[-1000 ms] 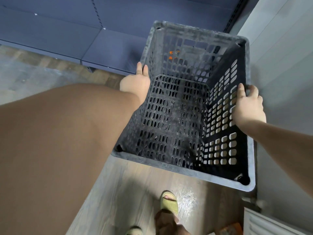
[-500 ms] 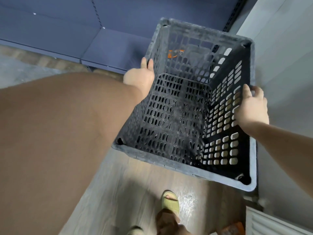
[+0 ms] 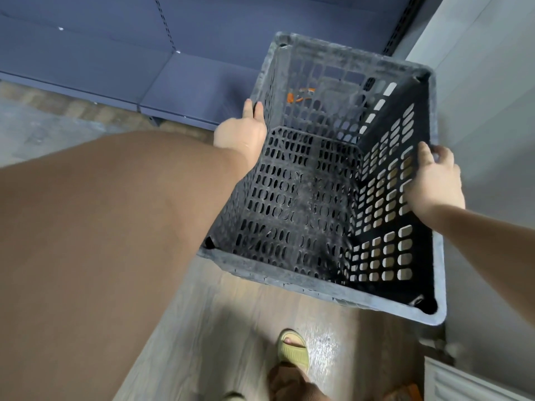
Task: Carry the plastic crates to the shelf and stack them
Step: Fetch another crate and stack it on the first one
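A dark grey perforated plastic crate hangs in the air in front of me, empty, with its open top toward the camera. My left hand grips the crate's left rim, fingers curled over the edge. My right hand grips the right rim. The low blue shelf lies ahead and to the left, and the crate's far end reaches over its right part. A small orange mark shows through the crate's far wall.
A pale grey wall runs close along the right side. Grey wood-look floor lies below, with my foot in a yellow-green slipper. A white ribbed object sits at the bottom right corner.
The crate has moved forward and slightly up toward the blue shelf, both hands still on its rims. My foot has stayed in about the same place.
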